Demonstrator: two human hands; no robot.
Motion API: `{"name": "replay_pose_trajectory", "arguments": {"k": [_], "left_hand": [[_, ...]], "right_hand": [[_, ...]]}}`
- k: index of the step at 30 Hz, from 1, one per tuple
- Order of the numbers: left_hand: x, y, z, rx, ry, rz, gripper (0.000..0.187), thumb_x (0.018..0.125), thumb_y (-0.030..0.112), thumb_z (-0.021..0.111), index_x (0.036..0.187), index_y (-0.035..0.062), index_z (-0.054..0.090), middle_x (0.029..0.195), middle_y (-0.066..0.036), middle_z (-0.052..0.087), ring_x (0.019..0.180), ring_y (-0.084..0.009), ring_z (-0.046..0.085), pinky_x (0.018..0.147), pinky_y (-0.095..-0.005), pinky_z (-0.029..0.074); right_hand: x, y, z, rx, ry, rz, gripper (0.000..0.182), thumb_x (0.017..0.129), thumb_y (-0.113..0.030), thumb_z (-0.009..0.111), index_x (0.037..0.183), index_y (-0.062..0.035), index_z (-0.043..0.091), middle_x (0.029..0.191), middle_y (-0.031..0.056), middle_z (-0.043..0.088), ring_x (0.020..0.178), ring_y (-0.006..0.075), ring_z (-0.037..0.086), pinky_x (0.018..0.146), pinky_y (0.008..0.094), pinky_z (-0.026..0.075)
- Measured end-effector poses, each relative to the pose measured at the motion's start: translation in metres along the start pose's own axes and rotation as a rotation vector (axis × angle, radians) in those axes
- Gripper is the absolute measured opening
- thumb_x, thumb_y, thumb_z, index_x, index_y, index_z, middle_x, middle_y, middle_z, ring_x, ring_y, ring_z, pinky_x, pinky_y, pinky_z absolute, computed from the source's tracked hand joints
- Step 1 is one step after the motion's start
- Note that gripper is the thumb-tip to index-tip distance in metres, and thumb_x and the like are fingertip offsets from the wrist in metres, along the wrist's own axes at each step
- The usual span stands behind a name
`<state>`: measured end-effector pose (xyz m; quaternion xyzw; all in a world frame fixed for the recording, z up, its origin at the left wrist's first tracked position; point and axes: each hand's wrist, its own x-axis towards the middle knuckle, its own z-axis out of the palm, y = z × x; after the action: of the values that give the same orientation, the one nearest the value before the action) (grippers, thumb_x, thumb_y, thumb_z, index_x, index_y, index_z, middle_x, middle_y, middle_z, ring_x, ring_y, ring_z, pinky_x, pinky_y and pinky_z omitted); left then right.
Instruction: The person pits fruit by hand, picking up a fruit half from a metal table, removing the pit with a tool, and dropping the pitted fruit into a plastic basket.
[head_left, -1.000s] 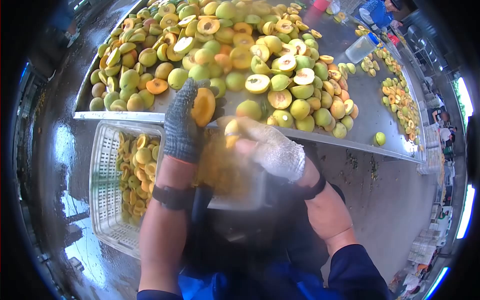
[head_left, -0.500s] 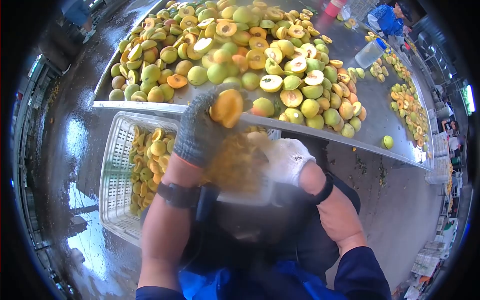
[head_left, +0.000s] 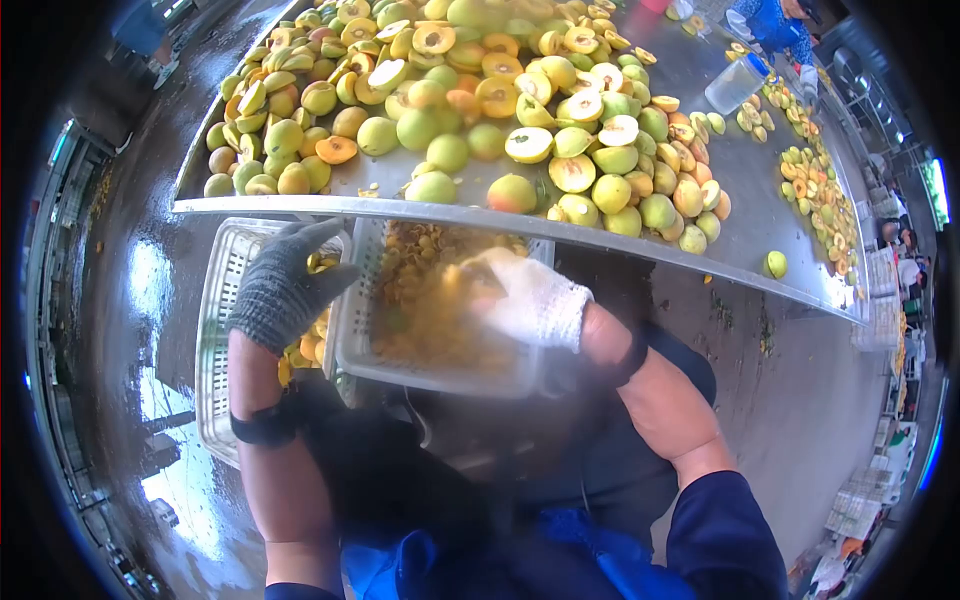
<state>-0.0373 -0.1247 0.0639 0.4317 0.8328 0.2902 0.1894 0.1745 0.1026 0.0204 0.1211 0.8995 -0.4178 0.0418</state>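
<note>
My left hand point(head_left: 285, 285), in a dark grey knitted glove, is over the left white plastic crate point(head_left: 212, 330), fingers and thumb spread apart with nothing seen between them. Peach halves point(head_left: 312, 345) show in that crate, partly covered by the hand. My right hand point(head_left: 530, 305), in a white glove, hovers above the second crate point(head_left: 440, 378), its fingers curled. Blur around the fingertips hides what they hold, if anything. Small yellow-brown pieces point(head_left: 405, 260) fill much of this second crate; their kind is blurred.
A metal table point(head_left: 330, 205) spans the front, its edge just beyond both crates. Whole and halved peaches point(head_left: 440, 125) are heaped on it. A blue-lidded clear container point(head_left: 735, 85) stands farther right. Across the table is a person in blue point(head_left: 775, 35). The floor at left point(head_left: 150, 280) looks wet.
My left hand has moved left and down over the left crate, and the peach half it held has left it. My right hand has shifted slightly left. The view has shifted a little.
</note>
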Motion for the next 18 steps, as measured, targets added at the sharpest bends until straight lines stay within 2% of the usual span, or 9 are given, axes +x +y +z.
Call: {"name": "replay_pose_trajectory", "arguments": {"k": [3, 6, 9, 10, 12, 13, 14, 15, 18], "left_hand": [[0.0, 0.04, 0.023, -0.44, -0.215, -0.062, 0.058, 0.085, 0.007, 0.078, 0.14, 0.0074, 0.061, 0.125, -0.016, 0.069, 0.114, -0.0223, 0.065, 0.101, -0.0368, 0.052], [0.006, 0.055, 0.044, -0.301, -0.118, 0.307, 0.057, 0.086, 0.006, 0.076, 0.14, 0.0073, 0.06, 0.129, -0.016, 0.068, 0.11, -0.0198, 0.068, 0.092, -0.034, 0.056], [0.012, 0.057, 0.046, -0.189, -0.164, 0.226, 0.053, 0.085, 0.007, 0.076, 0.136, 0.0058, 0.063, 0.126, -0.019, 0.07, 0.109, -0.0187, 0.069, 0.089, -0.0333, 0.057], [0.014, 0.047, 0.047, -0.203, -0.217, 0.153, 0.051, 0.084, 0.008, 0.077, 0.134, 0.0055, 0.064, 0.124, -0.018, 0.071, 0.106, -0.0193, 0.07, 0.088, -0.0334, 0.057], [0.016, 0.032, 0.054, -0.257, -0.253, 0.079, 0.036, 0.084, 0.009, 0.076, 0.119, 0.0039, 0.072, 0.11, -0.014, 0.075, 0.089, -0.025, 0.074, 0.081, -0.0359, 0.059], [0.016, 0.03, 0.06, -0.128, -0.187, 0.163, 0.032, 0.085, 0.009, 0.075, 0.117, 0.0042, 0.072, 0.106, -0.015, 0.075, 0.086, -0.0269, 0.073, 0.079, -0.037, 0.059], [0.016, 0.03, 0.065, 0.001, -0.116, 0.245, 0.029, 0.086, 0.01, 0.074, 0.114, 0.0045, 0.073, 0.102, -0.015, 0.075, 0.083, -0.0288, 0.073, 0.076, -0.0381, 0.059], [0.02, 0.032, 0.067, 0.129, -0.034, 0.329, 0.026, 0.086, 0.01, 0.073, 0.112, 0.0049, 0.073, 0.098, -0.015, 0.074, 0.079, -0.0307, 0.072, 0.074, -0.0393, 0.059], [0.028, 0.035, 0.068, 0.353, -0.128, 0.14, 0.017, 0.092, 0.021, 0.064, 0.101, 0.0107, 0.073, 0.092, -0.018, 0.071, 0.09, -0.039, 0.068, 0.08, -0.0486, 0.054]], "right_hand": [[0.002, -0.011, -0.008, 0.303, -0.089, -0.017, 0.042, 0.095, -0.025, 0.065, 0.13, -0.0014, 0.059, 0.106, 0.0211, 0.07, 0.102, 0.0324, 0.068, 0.088, 0.0403, 0.052], [0.001, -0.022, -0.011, 0.414, -0.124, 0.027, 0.044, 0.096, -0.027, 0.065, 0.132, -0.0023, 0.058, 0.109, 0.0191, 0.07, 0.103, 0.0314, 0.068, 0.089, 0.0392, 0.052], [0.003, -0.013, -0.016, 0.062, -0.078, 0.014, 0.052, 0.095, -0.034, 0.066, 0.137, -0.0045, 0.056, 0.119, 0.0216, 0.069, 0.112, 0.0349, 0.067, 0.095, 0.0421, 0.051], [0.001, -0.017, -0.022, -0.129, -0.138, 0.121, 0.055, 0.094, -0.038, 0.066, 0.138, -0.0073, 0.055, 0.124, 0.0246, 0.067, 0.117, 0.0397, 0.064, 0.099, 0.0453, 0.049], [0.003, -0.01, -0.019, -0.053, -0.134, 0.057, 0.053, 0.094, -0.038, 0.064, 0.137, -0.0085, 0.054, 0.122, 0.0245, 0.068, 0.115, 0.0416, 0.064, 0.098, 0.0472, 0.049], [0.005, -0.014, -0.017, -0.009, -0.134, 0.024, 0.052, 0.094, -0.038, 0.064, 0.137, -0.0091, 0.054, 0.12, 0.0244, 0.068, 0.114, 0.0425, 0.064, 0.098, 0.0482, 0.049], [0.004, -0.019, -0.018, -0.219, -0.169, 0.267, 0.044, 0.095, -0.035, 0.061, 0.129, -0.0077, 0.061, 0.115, 0.0221, 0.071, 0.109, 0.0406, 0.067, 0.094, 0.0483, 0.052], [0.008, -0.014, -0.02, -0.309, -0.257, 0.25, 0.041, 0.094, -0.033, 0.06, 0.126, -0.0073, 0.063, 0.113, 0.0215, 0.072, 0.107, 0.0397, 0.068, 0.092, 0.048, 0.053], [0.014, 0.011, -0.009, -0.484, -0.424, 0.222, 0.032, 0.09, -0.028, 0.061, 0.111, -0.0059, 0.073, 0.107, 0.02, 0.073, 0.101, 0.0359, 0.071, 0.086, 0.0456, 0.056]]}}
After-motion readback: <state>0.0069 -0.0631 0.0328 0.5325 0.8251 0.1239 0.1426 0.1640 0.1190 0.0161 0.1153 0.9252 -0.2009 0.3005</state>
